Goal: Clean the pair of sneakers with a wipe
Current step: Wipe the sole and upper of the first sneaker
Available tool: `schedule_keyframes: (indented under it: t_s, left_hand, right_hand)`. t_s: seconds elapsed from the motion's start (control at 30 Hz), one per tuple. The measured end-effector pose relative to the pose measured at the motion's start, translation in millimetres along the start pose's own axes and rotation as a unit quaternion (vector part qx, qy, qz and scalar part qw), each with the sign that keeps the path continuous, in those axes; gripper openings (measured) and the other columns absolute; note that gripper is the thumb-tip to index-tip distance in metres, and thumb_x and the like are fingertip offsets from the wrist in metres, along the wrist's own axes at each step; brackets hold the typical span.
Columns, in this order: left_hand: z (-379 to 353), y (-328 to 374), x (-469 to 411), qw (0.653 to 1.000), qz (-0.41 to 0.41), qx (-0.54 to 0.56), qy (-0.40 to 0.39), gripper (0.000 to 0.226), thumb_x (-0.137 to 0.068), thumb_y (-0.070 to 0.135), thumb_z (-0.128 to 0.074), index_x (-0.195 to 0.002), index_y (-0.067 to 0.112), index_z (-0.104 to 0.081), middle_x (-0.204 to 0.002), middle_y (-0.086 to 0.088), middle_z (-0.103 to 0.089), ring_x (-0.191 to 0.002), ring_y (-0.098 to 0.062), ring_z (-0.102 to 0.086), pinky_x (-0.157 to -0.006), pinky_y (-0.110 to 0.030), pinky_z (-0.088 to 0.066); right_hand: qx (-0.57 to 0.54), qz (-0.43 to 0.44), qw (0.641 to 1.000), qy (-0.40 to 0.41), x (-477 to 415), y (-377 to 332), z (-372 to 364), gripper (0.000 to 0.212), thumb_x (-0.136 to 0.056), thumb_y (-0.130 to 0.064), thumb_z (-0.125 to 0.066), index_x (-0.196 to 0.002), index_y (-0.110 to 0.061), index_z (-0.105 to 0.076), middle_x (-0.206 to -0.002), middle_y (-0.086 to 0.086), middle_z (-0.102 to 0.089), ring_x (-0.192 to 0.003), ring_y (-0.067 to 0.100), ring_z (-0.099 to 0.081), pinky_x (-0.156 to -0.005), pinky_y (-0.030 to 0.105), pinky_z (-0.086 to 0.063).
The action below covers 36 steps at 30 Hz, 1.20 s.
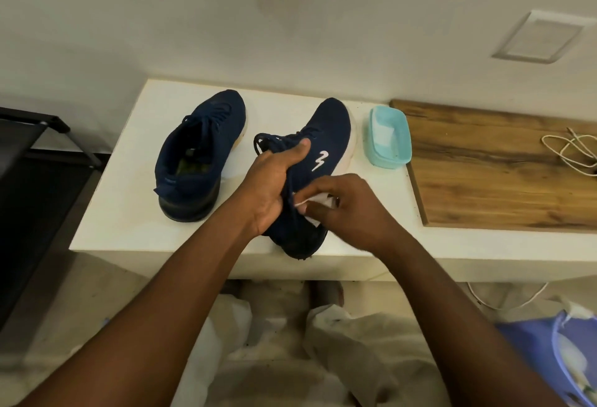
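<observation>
Left hand (273, 187) grips the sneaker (326, 135) — right hand (349, 209) presses wipe (318, 201) against it.

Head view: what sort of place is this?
Probably a home, not a lab: a white ledge against a wall, a wood board with a loose cable, and a dark rack alongside. Left hand grips a sneaker; right hand pinches a wipe.

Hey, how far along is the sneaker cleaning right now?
No shoe clearly looks finished. In hand: the left hand grips the right-side sneaker while the right hand presses a white wipe against its side near the heel. Left: the rest of that shoe, then the other sneaker, standing alone on the white shelf.
</observation>
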State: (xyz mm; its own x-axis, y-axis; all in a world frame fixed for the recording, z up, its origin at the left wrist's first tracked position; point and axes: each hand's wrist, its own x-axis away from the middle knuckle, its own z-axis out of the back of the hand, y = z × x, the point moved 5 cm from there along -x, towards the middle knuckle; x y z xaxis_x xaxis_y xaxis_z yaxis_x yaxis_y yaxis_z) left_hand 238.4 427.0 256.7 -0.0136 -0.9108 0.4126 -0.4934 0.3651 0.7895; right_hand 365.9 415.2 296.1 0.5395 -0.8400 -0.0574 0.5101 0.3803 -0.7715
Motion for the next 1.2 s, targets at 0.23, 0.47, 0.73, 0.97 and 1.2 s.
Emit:
schedule_keyframes:
  t_s: [0.23,0.47,0.73,0.97,1.2]
  left_hand:
    - [15.1,4.9,2.1,0.969,-0.012,-0.243,0.046,0.026,-0.092,0.025,-0.076,-0.114,0.026,-0.061,-0.110,0.004,-0.073,-0.104,-0.019,-0.070,-0.100,-0.041,-0.055]
    - [18.8,3.3,-1.8,0.978,0.016,-0.199,0.056,0.039,-0.092,0.012,-0.072,-0.129,0.015,-0.059,-0.116,-0.003,-0.073,-0.107,-0.026,-0.070,-0.103,-0.048,-0.055]
    - [28.3,5.0,-4.3,0.979,0.012,-0.179,0.092,0.022,-0.093,0.013,-0.070,-0.112,0.020,-0.062,-0.107,-0.002,-0.074,-0.102,-0.025,-0.071,-0.097,-0.045,-0.056]
    - [27.1,4.7,-4.2,0.976,0.016,-0.189,0.106,0.018,-0.094,0.013,-0.068,-0.105,0.022,-0.057,-0.100,0.002,-0.069,-0.092,-0.020,-0.067,-0.077,-0.035,-0.054]
    - [30.0,6.0,-3.4,0.974,0.017,-0.191,0.120,0.036,-0.090,0.016,-0.070,-0.125,0.013,-0.059,-0.107,-0.004,-0.072,-0.098,-0.025,-0.069,-0.091,-0.043,-0.056]
  right_hand:
    - [0.030,-0.063,0.997,0.033,-4.4,23.0,12.3,0.019,-0.083,-0.007,-0.070,-0.094,-0.021,-0.077,-0.092,-0.013,-0.072,-0.089,0.005,-0.065,-0.084,0.026,-0.055]
    - [0.090,-0.072,0.991,0.072,-3.7,21.3,13.6,0.023,-0.086,-0.006,-0.067,-0.090,-0.029,-0.070,-0.096,-0.018,-0.063,-0.086,-0.007,-0.056,-0.078,0.004,-0.043]
    - [0.050,0.007,0.998,-0.033,8.4,-2.7,-9.2,0.028,-0.081,0.003,-0.067,-0.093,-0.021,-0.075,-0.096,-0.010,-0.069,-0.091,0.004,-0.063,-0.080,0.014,-0.049]
    - [0.100,-0.072,0.983,0.137,-12.7,19.2,8.4,0.024,-0.086,-0.002,-0.061,-0.093,-0.023,-0.071,-0.099,-0.009,-0.066,-0.092,0.006,-0.060,-0.087,0.023,-0.052]
    - [0.139,-0.056,0.982,0.111,-12.7,12.0,3.0,0.025,-0.086,-0.003,-0.063,-0.093,-0.024,-0.074,-0.100,-0.006,-0.068,-0.093,0.010,-0.061,-0.086,0.027,-0.053]
